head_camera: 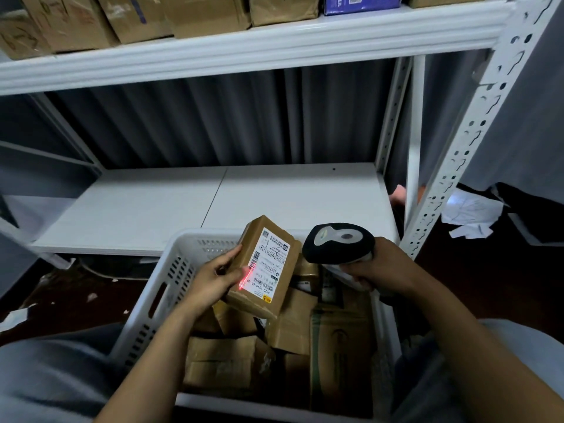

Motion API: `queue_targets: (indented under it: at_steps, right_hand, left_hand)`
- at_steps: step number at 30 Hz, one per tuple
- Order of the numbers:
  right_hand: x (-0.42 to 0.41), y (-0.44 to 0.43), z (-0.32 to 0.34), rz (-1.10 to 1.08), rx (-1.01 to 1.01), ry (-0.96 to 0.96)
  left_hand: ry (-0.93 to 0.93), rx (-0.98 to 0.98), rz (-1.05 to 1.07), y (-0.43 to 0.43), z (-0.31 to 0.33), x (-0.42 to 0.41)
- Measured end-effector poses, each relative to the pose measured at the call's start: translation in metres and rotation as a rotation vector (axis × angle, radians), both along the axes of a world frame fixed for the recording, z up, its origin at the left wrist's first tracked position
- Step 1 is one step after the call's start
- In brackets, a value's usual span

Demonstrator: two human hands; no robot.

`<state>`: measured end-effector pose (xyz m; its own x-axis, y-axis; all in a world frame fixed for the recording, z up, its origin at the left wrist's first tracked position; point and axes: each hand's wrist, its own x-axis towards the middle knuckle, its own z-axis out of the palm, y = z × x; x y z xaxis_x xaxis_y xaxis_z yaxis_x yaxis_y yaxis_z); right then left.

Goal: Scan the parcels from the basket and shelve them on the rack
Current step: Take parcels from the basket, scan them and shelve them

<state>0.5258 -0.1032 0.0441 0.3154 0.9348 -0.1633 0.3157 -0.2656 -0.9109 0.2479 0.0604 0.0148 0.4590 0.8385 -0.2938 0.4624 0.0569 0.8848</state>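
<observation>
Now we are holding a small brown parcel (pixel 265 267) in our left hand (pixel 213 279). The fingers are curling round its left edge, so it is hanging tilted above the far part of the white basket (pixel 171 288). The parcel's white label (pixel 273 261) is facing up toward us. A red scan line (pixel 246 277) is glowing across the near-left end of that label and spilling onto one fingertip.

Our right hand (pixel 387 270) is gripping the handle of a black scanner (pixel 338 242) just right of the parcel, fingers wrapping tightly round it. The scanner's head is pointing left toward the label; we cannot tell whether it is touching the parcel.

The basket is sitting between our knees and is holding a heap of other brown parcels (pixel 232 361). Beyond it, the lower shelf (pixel 213 206) of the white rack is stretching across the far side. The upper shelf (pixel 274 47) is carrying a row of brown boxes (pixel 207 13), with a blue box (pixel 360 4) toward the right. Crumpled white paper (pixel 470 215) is lying on the dark floor to the right of the rack's post.
</observation>
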Motion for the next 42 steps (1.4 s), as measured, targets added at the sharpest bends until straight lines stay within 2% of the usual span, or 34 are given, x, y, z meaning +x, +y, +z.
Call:
queue_targets:
  at_steps: [13, 22, 27, 35, 42]
  right_hand:
    - [-0.003, -0.004, 0.008, -0.005, -0.014, -0.005]
    - [-0.017, -0.014, 0.031, -0.222, 0.149, 0.223]
    - [-0.026, -0.014, 0.063, -0.354, 0.340, 0.494]
    - [-0.026, -0.014, 0.157, -0.405, 0.634, 0.480]
    - [-0.023, -0.002, 0.249, -0.430, 0.815, 0.438]
  left_hand:
    - [-0.042, -0.003, -0.073, -0.004, 0.004, 0.004]
    - [-0.186, 0.015, 0.003, -0.012, 0.037, 0.027]
    - [-0.413, -0.033, 0.013, -0.019, 0.082, 0.061]
    - [-0.690, -0.063, -0.062, -0.017, 0.189, 0.095]
    - [-0.760, -0.060, -0.221, -0.014, 0.282, 0.103]
